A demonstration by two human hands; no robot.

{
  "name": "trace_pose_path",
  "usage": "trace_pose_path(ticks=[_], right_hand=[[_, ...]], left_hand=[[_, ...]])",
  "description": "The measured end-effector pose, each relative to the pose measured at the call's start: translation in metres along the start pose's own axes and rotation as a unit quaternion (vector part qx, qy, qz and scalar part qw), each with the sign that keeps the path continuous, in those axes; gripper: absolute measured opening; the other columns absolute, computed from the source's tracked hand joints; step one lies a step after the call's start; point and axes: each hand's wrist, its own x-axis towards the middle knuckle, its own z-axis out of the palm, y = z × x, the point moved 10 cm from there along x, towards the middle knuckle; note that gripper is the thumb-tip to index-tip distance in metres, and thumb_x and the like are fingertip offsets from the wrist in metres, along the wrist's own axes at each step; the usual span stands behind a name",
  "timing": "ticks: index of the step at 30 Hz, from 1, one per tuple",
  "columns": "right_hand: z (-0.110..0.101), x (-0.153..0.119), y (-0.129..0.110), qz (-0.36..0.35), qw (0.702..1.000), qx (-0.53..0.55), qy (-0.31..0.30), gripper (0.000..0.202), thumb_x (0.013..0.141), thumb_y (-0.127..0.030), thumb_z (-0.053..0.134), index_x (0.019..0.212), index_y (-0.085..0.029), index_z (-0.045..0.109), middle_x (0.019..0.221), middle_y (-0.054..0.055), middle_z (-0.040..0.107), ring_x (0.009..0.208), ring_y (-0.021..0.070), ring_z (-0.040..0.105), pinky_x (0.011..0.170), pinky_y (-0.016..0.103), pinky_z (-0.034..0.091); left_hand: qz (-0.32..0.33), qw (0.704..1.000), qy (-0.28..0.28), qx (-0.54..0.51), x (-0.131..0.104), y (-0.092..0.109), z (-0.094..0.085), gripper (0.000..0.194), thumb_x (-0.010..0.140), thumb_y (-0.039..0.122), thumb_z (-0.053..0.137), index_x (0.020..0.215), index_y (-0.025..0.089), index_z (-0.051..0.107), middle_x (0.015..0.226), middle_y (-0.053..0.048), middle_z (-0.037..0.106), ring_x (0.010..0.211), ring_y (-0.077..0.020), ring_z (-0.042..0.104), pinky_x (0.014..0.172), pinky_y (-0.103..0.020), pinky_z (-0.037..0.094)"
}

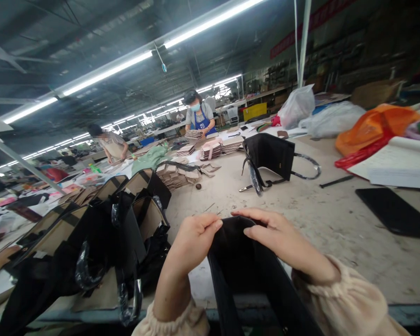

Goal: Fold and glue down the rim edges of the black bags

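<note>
An open black bag [238, 261] lies at the bottom centre, its dark inside facing me. My left hand [192, 242] pinches the far left corner of its rim between thumb and fingers. On the far right part of the same rim, my right hand [280, 235] grips with the thumb inside and the fingers outside. Beyond them a finished-looking black handbag [271, 156] with plastic-wrapped handles stands on the worktable [210, 200]. To the left of my hands is a pile of black bags [126, 233] with tan panels and wrapped handles.
A black tablet-like slab [395, 210], papers [399, 163] and an orange plastic bag [378, 126] lie right. Stacked brown pieces [178, 175] sit behind the pile. Two people [201, 116] work farther back; another person's hand [0, 261] shows at the left edge.
</note>
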Motion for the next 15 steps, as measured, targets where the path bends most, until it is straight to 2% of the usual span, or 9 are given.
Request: trace_pose_path(ticks=[3,5,8,11,13,15], right_hand=[[-0.002,0.000,0.001,0.000,1.000,0.018,0.021,0.042,0.072,-0.017,0.053,0.111,-0.023,0.068,0.116,0.001,0.066,0.112,0.0203,0.056,0.101,0.033,0.039],[-0.003,0.001,0.002,-0.002,0.999,0.028,0.025,0.041,0.072,-0.018,0.053,0.110,-0.023,0.069,0.115,0.002,0.067,0.111,0.0209,0.057,0.100,0.033,0.040],[-0.004,0.001,0.002,-0.011,0.999,0.034,0.025,0.041,0.072,-0.018,0.052,0.109,-0.022,0.069,0.114,0.002,0.067,0.110,0.0217,0.057,0.099,0.035,0.040],[-0.004,0.000,0.002,-0.013,0.999,0.042,0.026,0.040,0.073,-0.019,0.051,0.108,-0.023,0.069,0.114,0.002,0.067,0.110,0.0221,0.057,0.100,0.037,0.040],[-0.004,0.000,0.002,-0.014,0.999,0.043,0.030,0.038,0.074,-0.020,0.051,0.107,-0.024,0.070,0.115,0.002,0.067,0.111,0.0228,0.057,0.101,0.039,0.039],[-0.004,0.001,0.003,-0.013,0.998,0.040,0.036,0.038,0.074,-0.020,0.051,0.107,-0.024,0.070,0.116,0.002,0.066,0.113,0.0231,0.056,0.101,0.039,0.039]], left_hand=[[-0.026,0.999,0.005,-0.044,0.000,-0.006,0.000,0.038,0.090,0.040,0.042,0.071,0.015,0.065,0.067,-0.001,0.062,0.063,-0.0136,0.053,0.057,-0.023,0.038],[-0.040,0.993,0.021,-0.106,-0.001,-0.009,-0.002,0.040,0.089,0.044,0.042,0.080,0.015,0.068,0.079,-0.004,0.068,0.075,-0.0168,0.060,0.066,-0.024,0.044],[-0.072,0.969,0.051,-0.233,-0.004,-0.019,-0.006,0.056,0.089,0.056,0.033,0.099,0.014,0.068,0.094,-0.009,0.072,0.091,-0.0216,0.064,0.081,-0.030,0.047],[-0.092,0.939,0.058,-0.325,-0.009,-0.029,-0.009,0.077,0.087,0.066,0.016,0.103,0.009,0.066,0.092,-0.014,0.072,0.089,-0.0240,0.066,0.085,-0.036,0.048],[-0.084,0.941,0.075,-0.318,-0.014,-0.031,-0.018,0.078,0.086,0.067,0.017,0.103,0.009,0.066,0.093,-0.015,0.072,0.092,-0.0243,0.066,0.088,-0.036,0.047],[-0.079,0.962,0.091,-0.246,-0.019,-0.029,-0.028,0.066,0.086,0.063,0.032,0.104,0.010,0.066,0.096,-0.013,0.072,0.093,-0.0234,0.065,0.088,-0.034,0.047]])
